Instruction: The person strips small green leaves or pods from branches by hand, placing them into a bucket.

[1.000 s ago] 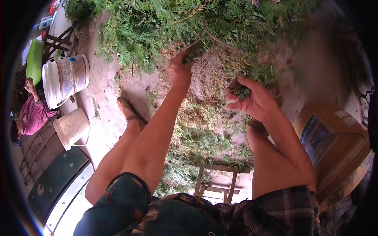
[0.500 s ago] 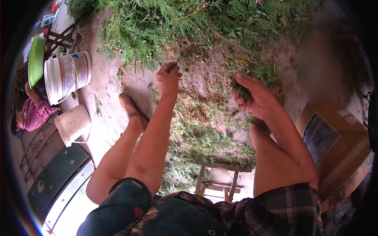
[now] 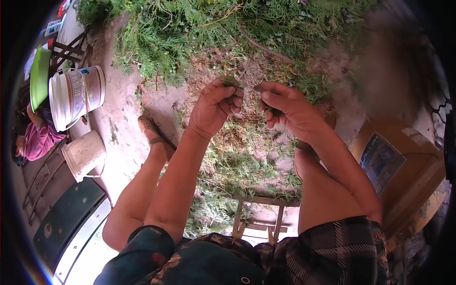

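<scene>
Pinching, just short of the greenery (image 3: 199, 35), with left hand (image 3: 212, 108) on a sprig (image 3: 229, 81) at the fingertips; curled with right hand (image 3: 295, 111), cannot tell around what. Best to press lightly, keep both close and avoid crushing.

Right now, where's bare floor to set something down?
Best patch: the floor between the printed bucket and the left foot, lightly littered. Crowded: the heap of green branches ahead and the loose clippings right of that foot. Far right of the heap is too blurred to judge.
</scene>
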The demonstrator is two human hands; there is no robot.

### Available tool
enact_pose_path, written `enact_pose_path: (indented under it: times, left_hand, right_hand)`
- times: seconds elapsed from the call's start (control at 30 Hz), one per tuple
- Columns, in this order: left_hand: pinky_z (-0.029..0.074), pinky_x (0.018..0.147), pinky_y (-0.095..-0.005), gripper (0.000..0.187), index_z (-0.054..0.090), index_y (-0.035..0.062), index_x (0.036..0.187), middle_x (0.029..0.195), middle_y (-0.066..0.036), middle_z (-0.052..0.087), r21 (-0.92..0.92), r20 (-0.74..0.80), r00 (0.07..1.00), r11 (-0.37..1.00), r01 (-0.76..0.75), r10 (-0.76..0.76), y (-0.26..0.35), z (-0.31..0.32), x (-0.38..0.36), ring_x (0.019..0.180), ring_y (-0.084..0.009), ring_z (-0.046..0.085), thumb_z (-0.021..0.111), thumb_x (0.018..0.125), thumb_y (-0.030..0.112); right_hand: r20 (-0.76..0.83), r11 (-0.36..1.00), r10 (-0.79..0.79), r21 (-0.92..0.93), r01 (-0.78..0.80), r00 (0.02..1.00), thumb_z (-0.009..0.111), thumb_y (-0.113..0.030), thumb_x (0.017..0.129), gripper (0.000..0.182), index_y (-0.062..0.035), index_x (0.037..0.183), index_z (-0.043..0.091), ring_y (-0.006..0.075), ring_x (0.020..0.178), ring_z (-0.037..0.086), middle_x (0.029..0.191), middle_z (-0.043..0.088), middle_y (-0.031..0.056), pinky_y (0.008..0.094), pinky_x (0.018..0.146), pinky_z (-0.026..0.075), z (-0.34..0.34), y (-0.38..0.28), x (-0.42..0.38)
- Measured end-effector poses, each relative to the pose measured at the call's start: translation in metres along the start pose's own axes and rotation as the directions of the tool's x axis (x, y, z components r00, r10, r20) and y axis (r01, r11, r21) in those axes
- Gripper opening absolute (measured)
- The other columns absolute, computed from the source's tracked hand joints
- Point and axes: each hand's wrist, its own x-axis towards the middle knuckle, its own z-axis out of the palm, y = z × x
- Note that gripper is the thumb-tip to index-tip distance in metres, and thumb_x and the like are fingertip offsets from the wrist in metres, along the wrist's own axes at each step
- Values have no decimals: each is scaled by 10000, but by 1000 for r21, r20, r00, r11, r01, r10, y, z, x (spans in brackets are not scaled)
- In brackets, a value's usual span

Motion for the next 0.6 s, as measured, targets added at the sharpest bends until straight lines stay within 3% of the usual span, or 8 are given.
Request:
enact_pose_path:
  times: [0.17,0.23,0.33,0.37,0.4,0.47,0.5,0.6]
  left_hand:
    - [472,557,-225,144,557,31,971,777,-61,622,134,46,998,990,41,-47,-4,25,-5,641,-110,583,533,836,74]
    - [464,527,-210,126,560,32,943,719,-48,610,386,-87,996,921,56,-24,-8,32,-9,593,-95,570,520,824,41]
    - [465,513,-213,117,565,18,897,683,-41,600,570,-261,965,813,119,41,-27,33,-8,564,-104,570,507,799,-6]
    - [493,564,-251,134,576,7,901,712,-67,628,837,-227,947,543,69,229,-45,9,-1,593,-143,605,522,782,-26]
    - [493,564,-251,134,576,7,901,712,-67,628,837,-235,943,543,72,237,-49,0,-4,593,-143,605,522,782,-26]
    - [510,643,-292,179,595,19,952,778,-90,659,987,-124,990,98,129,-63,-52,-13,-9,657,-186,640,562,777,0]
    - [507,710,-322,180,629,52,965,846,-103,673,987,138,985,99,-128,-102,-59,-30,-19,704,-208,655,568,796,34]
    - [511,692,-324,132,655,59,911,835,-112,673,997,-13,1000,78,13,-7,-37,-38,-14,709,-216,656,588,799,71]
  right_hand:
    - [18,988,-80,-129,82,997,561,-198,880,270,-5,1066,528,87,559,511,776,550,38,226,450,441,6,0,2]
    - [36,972,-121,-197,126,992,554,-180,875,251,3,1044,527,85,537,503,749,546,36,226,428,425,6,0,2]
    - [30,824,-44,-565,54,999,538,-150,863,206,5,998,525,69,515,484,709,542,41,226,391,392,9,-3,-2]
    - [73,942,-21,-333,44,997,540,-142,859,189,0,982,525,66,512,477,711,544,49,223,386,382,9,-2,-4]
    - [123,997,-7,-81,17,992,542,-135,854,173,-5,967,526,63,509,470,713,547,56,219,380,372,8,-3,-7]
    - [211,994,-10,112,-15,977,539,-133,851,180,-12,983,518,67,506,468,723,558,68,219,382,398,2,-14,-9]
    - [207,982,-78,186,39,975,519,-155,864,185,-29,999,508,82,497,454,719,540,74,216,373,384,-1,-16,-8]
    - [147,950,-177,286,129,973,478,-204,890,192,-42,990,506,119,502,479,749,545,98,242,361,413,2,-17,-9]
